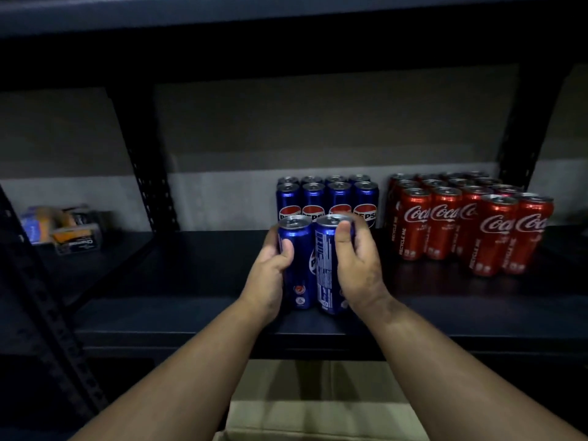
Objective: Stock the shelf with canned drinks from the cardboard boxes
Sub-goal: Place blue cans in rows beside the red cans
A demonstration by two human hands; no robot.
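Two slim blue Pepsi cans stand upright side by side on the dark shelf board (191, 275), in front of a block of several blue Pepsi cans (327, 198). My left hand (270, 275) is wrapped around the left blue can (300, 259). My right hand (358, 265) grips the right blue can (326, 265), thumb near its top. To the right stand several red Coca-Cola cans (471, 224) in rows. A cardboard box (321, 402) shows below the shelf, between my forearms.
Small packets (63, 230) lie on the neighbouring shelf bay at the left, behind a black perforated upright (149, 173). Another upright (515, 154) stands at the right rear. The upper shelf (286, 14) hangs overhead. Bare shelf board lies left of the blue cans.
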